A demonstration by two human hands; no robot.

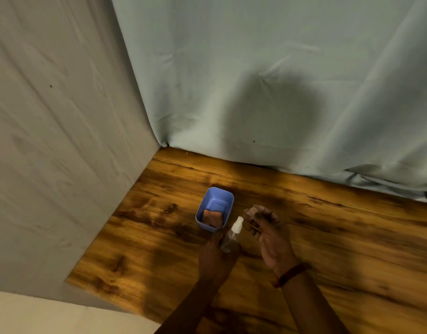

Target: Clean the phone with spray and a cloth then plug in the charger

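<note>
My left hand (216, 256) grips a small clear spray bottle (229, 238) around its body, with the white nozzle (237, 224) pointing up and away. Just to its right, my right hand (272, 239) is raised with the palm turned toward the bottle. Its fingertips pinch a small translucent piece that looks like the bottle's cap (252, 211). A folded reddish-brown cloth (212, 216) lies inside a small blue tub (225, 198) right behind the bottle. No phone or charger shows in the head view.
The wooden table (340, 237) is closed in by a grey sheet (51, 141) on the left and a pale blue sheet (256, 80) at the back. Bare wood stretches to the right of my hands. A red band circles my right wrist (290, 274).
</note>
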